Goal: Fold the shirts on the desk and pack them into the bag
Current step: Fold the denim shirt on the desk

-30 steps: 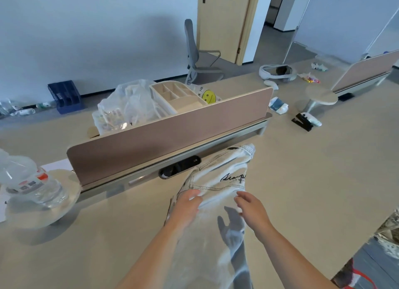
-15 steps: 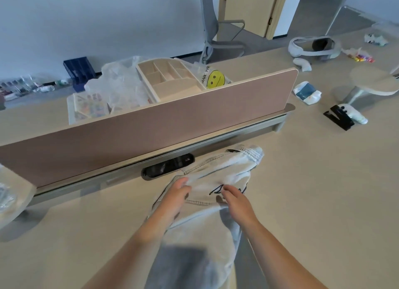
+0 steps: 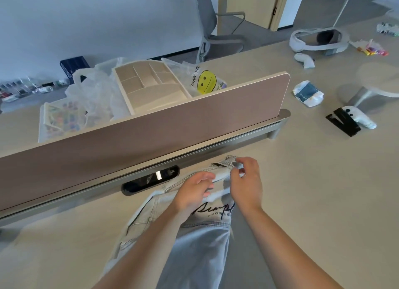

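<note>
A pale grey-blue shirt (image 3: 194,241) with black script lettering lies lengthways on the beige desk (image 3: 313,191), running from the near edge toward the partition. My left hand (image 3: 194,192) rests on its upper part, fingers curled over a fold of the cloth. My right hand (image 3: 246,180) pinches the far hem corner of the shirt and lifts it slightly. A clear plastic bag with a yellow smiley face (image 3: 206,81) sits behind the partition.
A tan partition (image 3: 151,126) with a metal rail crosses the desk just beyond the shirt. Behind it are a beige divided tray (image 3: 149,85) and crumpled plastic bags (image 3: 92,92). A white headset (image 3: 319,39), controllers (image 3: 354,120) and a small packet (image 3: 307,93) lie at right.
Both hands have slid up the shirt toward its far end. My right hand now pinches the far hem corner, and the view has tilted down and closer.
</note>
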Tool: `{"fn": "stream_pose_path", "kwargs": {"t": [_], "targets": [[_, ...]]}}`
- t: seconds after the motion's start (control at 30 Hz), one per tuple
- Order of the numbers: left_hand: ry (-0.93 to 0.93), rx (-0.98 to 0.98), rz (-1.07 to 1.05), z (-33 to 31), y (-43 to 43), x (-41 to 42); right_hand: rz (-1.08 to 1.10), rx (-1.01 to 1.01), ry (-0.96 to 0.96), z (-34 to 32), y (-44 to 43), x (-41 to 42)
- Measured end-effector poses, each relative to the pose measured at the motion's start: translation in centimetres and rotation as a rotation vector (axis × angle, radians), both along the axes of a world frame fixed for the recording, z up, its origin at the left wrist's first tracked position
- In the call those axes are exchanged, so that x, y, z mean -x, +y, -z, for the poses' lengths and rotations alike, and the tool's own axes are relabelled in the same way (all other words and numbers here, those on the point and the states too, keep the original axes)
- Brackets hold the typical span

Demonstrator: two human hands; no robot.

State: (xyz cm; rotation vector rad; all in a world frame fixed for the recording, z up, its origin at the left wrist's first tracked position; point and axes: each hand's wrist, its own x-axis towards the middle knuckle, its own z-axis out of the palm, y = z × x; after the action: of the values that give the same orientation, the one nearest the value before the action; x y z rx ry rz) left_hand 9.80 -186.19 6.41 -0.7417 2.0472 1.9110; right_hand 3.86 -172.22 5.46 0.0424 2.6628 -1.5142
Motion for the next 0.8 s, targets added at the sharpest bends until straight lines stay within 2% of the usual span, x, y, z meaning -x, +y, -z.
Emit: {"fn": "stream_pose_path", "kwargs": {"t": [0.17,0.33,0.57,0.8], "targets": [[-0.016,-0.051,-0.03,2.2,0.9,4.2,-0.108,0.072,-0.238,1.6,0.2,3.7],[-0.099,-0.101,-0.121,4.8,1.1,6.4,-0.075,0.141,-0.481,3.7,-0.2,6.0],[-0.135,0.017,-0.072,6.8,1.6,7.4,-0.1,0.253,-0.503,5.9,-1.0,7.5],[-0.162,-0.043,-0.057,6.3,0.5,7.6,-0.179,0.133,-0.464,5.8,-1.2,8.1]]}}
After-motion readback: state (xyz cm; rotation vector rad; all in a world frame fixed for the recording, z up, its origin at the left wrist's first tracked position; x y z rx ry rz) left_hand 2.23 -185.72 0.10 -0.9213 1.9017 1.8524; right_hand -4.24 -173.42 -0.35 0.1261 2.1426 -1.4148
